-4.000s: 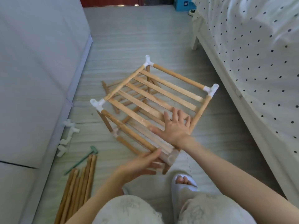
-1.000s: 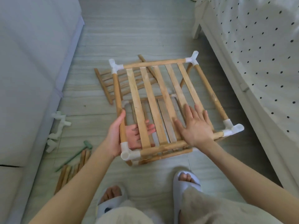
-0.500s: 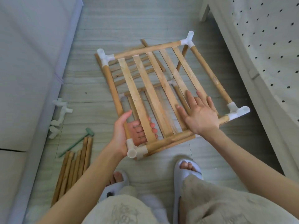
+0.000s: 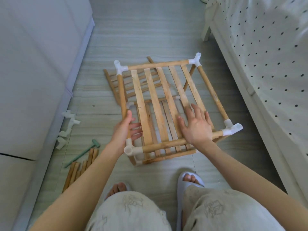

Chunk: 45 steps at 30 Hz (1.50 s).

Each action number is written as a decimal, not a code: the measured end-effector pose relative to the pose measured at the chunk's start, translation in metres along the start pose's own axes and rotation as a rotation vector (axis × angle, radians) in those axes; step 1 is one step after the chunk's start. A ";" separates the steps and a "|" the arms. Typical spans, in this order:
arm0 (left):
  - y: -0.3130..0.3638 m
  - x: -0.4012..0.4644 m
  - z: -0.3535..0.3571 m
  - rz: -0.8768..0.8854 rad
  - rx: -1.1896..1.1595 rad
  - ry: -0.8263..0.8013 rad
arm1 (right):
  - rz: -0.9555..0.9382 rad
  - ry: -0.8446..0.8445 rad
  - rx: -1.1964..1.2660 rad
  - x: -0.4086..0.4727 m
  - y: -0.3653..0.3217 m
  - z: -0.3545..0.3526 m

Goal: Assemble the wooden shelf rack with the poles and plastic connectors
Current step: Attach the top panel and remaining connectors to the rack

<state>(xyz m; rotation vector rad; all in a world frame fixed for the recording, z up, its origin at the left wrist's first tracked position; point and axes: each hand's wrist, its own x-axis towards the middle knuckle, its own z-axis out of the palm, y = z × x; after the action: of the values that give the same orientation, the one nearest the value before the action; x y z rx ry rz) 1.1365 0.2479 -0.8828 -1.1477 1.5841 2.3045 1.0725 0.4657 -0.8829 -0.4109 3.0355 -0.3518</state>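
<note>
You are steadying the shelf rack (image 4: 166,104) on the floor: your left hand (image 4: 124,130) is gripping its side pole (image 4: 122,95), your right hand (image 4: 196,129) pressing flat on slats. Uneven pressing could be popping the connectors (image 4: 131,150) loose.

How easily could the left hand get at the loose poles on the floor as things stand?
Probably easily: the loose poles lie on open floor beside the left hand's forearm, uncovered; it would first have to let go of the rack.

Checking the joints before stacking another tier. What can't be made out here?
- Head view: lower tier joints, mostly hidden by the top slats.
- Left hand fingers, partly behind the side pole.
- Spare connectors by the wall: too small to tell their type.
</note>
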 end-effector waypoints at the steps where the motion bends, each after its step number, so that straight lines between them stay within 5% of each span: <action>1: 0.003 -0.002 -0.002 0.098 0.078 0.049 | -0.041 0.000 -0.003 -0.003 -0.002 -0.002; 6: 0.009 -0.021 -0.024 0.512 0.851 -0.038 | -0.507 -0.215 -0.218 -0.021 -0.004 -0.003; 17: 0.028 0.007 -0.023 0.350 1.327 -0.175 | -0.454 -0.276 -0.230 -0.006 -0.011 0.008; 24: 0.043 0.024 -0.022 0.487 1.329 -0.093 | -0.414 -0.406 -0.183 0.012 -0.014 0.004; 29: 0.027 0.009 -0.056 0.573 0.815 0.049 | -0.374 -0.635 -0.287 0.026 -0.048 -0.036; 37: -0.074 0.009 -0.200 0.236 0.785 0.323 | -0.997 -0.215 -0.151 -0.001 -0.203 -0.013; 40: -0.116 0.012 -0.243 0.084 0.880 0.376 | -1.065 -0.311 -0.098 -0.009 -0.240 0.046; 45: -0.163 0.021 -0.278 -0.097 0.989 0.476 | -0.822 -0.637 -0.231 -0.009 -0.232 0.163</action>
<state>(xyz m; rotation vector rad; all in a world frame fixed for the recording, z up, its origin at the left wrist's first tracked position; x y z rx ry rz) 1.3439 0.0804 -1.0645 -1.4152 2.3023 0.9049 1.1550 0.2149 -0.9869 -1.4541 2.1601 0.1052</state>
